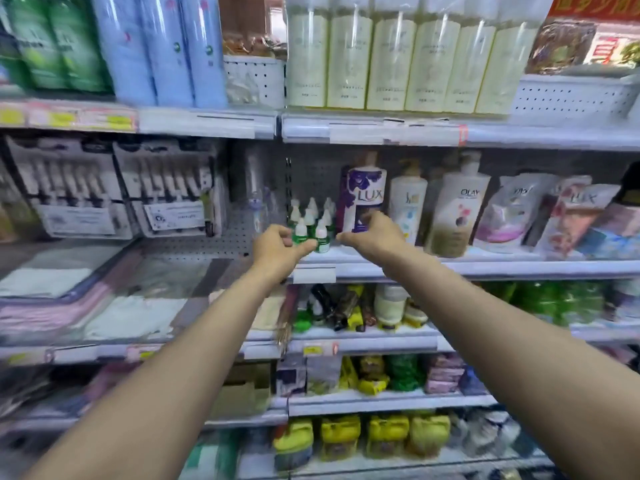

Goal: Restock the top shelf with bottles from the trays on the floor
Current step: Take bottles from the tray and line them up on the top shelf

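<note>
Small green bottles (313,225) with white caps stood clustered on shelf (485,266), at 9 o'clock of purple Lux bottle (363,199). Left hand (277,249) pinched front bottle low on body; right hand (372,233) fingers curled, contents untellable. Bottles judged light, rigid, topple-prone: grip body, not cap.

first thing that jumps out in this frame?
Both hands, left and right, reach together to the small green bottles clustered on the middle shelf. Right beside them stands a purple LUX bottle, and a row of pale yellow bottles lines the shelf above.
</note>
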The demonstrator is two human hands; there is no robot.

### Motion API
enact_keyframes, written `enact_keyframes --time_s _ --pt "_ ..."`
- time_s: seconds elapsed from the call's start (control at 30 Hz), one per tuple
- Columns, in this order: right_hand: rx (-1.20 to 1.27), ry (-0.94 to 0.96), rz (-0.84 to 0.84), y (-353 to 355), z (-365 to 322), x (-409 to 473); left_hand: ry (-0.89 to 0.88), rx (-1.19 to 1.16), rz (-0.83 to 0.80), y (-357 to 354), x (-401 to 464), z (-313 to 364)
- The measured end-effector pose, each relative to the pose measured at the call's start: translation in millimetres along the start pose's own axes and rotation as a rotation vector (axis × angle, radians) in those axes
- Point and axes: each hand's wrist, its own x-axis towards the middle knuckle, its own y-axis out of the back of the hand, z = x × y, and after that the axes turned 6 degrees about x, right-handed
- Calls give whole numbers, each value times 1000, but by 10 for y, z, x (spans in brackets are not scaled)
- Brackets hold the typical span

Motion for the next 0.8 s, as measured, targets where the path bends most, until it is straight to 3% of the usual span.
enact_keyframes --time_s 0.2,0.5,0.8 --pt "-35 -185 -132 -687 533 -370 170 50 -125 -68 -305 -894" --pt "-89 -431 -351 -1478 1387 -910 436 96 -180 -356 -912 -1996" --pt "-168 -592 -468 -1797 2227 -1340 671 141 -294 -766 -1601 -2832"
